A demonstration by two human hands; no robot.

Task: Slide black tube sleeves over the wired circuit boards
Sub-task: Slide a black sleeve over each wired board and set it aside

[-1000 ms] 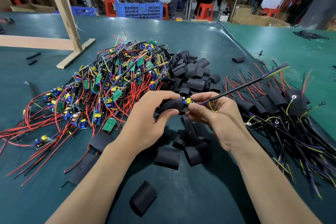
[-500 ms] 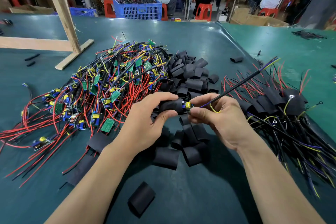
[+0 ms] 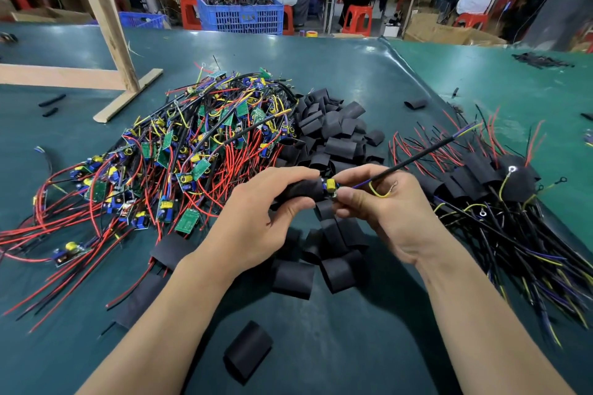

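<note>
Dark green matting (image 3: 369, 346) covers the workbench, and nearest the viewer a single loose black sleeve (image 3: 247, 350) is seen lying flat on it. Just beyond, at the centre, a black tube sleeve (image 3: 300, 190) is gripped by the left hand (image 3: 256, 218), thumb below and fingers curled over the top. The end of a wired circuit board (image 3: 330, 187), with a yellow component showing, protrudes from the sleeve's right mouth and is pinched there by the thumb and forefinger of the right hand (image 3: 391, 212). A black cable (image 3: 426, 152) runs up and to the right from this board. The sleeve is judged to be nearly seated, with only the board's tip left uncovered.

Further out, progress can be gauged: a heap of finished, sleeved assemblies (image 3: 491, 189) lies to the right, while a large tangle of bare boards with red wires (image 3: 179, 163) remains to the left, so much work is judged outstanding. A stock of empty sleeves (image 3: 337, 131) is piled behind the hands. At the far edge, a wooden frame (image 3: 106, 26) and a blue crate (image 3: 240, 14) are visible.
</note>
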